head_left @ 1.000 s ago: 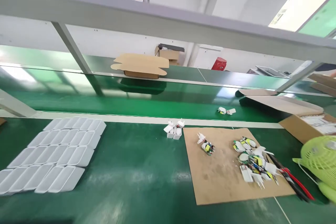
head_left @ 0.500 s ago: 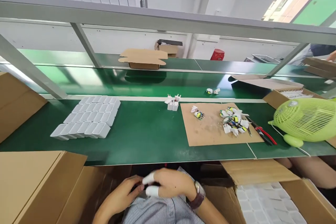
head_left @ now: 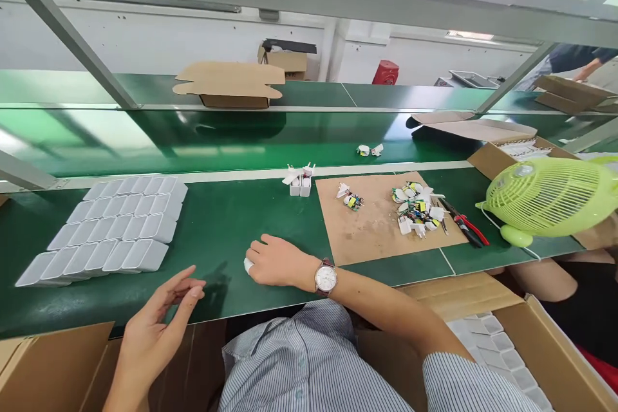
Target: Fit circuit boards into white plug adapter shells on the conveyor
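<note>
My left hand [head_left: 161, 322] is raised at the table's near edge, just right of the rows of white plastic cases [head_left: 113, 222]. Its thumb and fingers are apart with nothing between them. Over the green table my right hand [head_left: 277, 262] is palm down with its fingers curled under. A white finger cover shows on one finger; whatever the curled fingers hold, if anything, is hidden. Beyond the right hand stand two small white cases [head_left: 300, 188] with white plug parts sticking out of their tops.
A brown cardboard sheet [head_left: 357, 238] carries circuit boards with white plug parts [head_left: 419, 209]. Red-and-black pliers [head_left: 466, 225] and a green fan [head_left: 550, 196] are to its right. Open cartons [head_left: 560, 341] flank my lap. Another person's arm [head_left: 545, 277] is at the right.
My hands were together over my lap and are now apart. The left has moved left toward the white cases; the right has moved forward over the table. The view has tilted down and shifted.
</note>
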A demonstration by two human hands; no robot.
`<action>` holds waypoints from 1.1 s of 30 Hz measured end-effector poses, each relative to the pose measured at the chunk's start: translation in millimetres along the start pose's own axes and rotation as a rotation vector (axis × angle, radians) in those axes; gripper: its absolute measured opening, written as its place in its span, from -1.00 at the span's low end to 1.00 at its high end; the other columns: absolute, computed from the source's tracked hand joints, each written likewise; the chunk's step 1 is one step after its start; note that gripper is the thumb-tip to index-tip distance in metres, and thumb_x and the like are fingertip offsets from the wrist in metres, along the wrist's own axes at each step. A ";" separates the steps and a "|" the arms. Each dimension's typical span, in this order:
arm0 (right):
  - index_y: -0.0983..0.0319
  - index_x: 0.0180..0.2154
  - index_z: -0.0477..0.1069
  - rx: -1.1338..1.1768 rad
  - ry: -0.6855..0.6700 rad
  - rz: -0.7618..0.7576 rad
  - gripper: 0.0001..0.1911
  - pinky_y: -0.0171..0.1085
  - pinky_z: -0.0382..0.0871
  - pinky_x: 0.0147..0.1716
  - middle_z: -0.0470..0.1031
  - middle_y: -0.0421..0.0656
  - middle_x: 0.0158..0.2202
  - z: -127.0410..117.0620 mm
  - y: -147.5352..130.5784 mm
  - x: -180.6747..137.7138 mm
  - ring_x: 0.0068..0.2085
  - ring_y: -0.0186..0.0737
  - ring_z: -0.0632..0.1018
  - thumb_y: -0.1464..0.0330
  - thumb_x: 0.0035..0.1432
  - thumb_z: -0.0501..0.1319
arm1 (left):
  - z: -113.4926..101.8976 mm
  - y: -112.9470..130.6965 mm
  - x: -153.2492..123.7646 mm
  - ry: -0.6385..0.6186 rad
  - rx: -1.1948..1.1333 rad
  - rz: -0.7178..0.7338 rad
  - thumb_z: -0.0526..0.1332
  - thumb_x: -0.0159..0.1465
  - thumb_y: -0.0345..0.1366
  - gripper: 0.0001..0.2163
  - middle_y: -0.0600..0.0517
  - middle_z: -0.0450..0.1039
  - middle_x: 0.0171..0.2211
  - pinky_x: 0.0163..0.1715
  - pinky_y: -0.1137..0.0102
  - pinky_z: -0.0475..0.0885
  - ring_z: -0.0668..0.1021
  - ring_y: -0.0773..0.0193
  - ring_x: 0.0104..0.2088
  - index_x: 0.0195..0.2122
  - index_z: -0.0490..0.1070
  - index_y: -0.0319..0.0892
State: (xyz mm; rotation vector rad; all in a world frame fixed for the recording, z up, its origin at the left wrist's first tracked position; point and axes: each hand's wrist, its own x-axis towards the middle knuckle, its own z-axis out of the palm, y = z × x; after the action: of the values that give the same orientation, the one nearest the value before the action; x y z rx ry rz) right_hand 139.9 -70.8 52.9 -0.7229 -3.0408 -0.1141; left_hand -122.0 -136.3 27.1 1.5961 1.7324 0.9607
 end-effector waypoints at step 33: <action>0.11 0.08 0.51 0.728 0.127 0.284 -0.72 -0.25 0.44 -0.03 0.63 -0.15 -0.04 -2.2 60.2 -10.0 -0.07 -0.20 0.61 0.24 0.43 0.15 | 31.9 -14.5 16.7 0.174 0.117 0.015 0.24 0.34 -0.01 -0.63 -0.01 0.62 -0.19 -0.24 0.34 0.56 0.62 0.20 -0.33 0.08 0.48 -0.07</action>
State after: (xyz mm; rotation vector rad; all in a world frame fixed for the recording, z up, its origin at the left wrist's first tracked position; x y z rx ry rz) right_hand 175.9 -21.9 58.9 -0.9839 -2.5166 0.8533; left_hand -106.1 -116.3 -2.1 1.6424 1.9288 1.0493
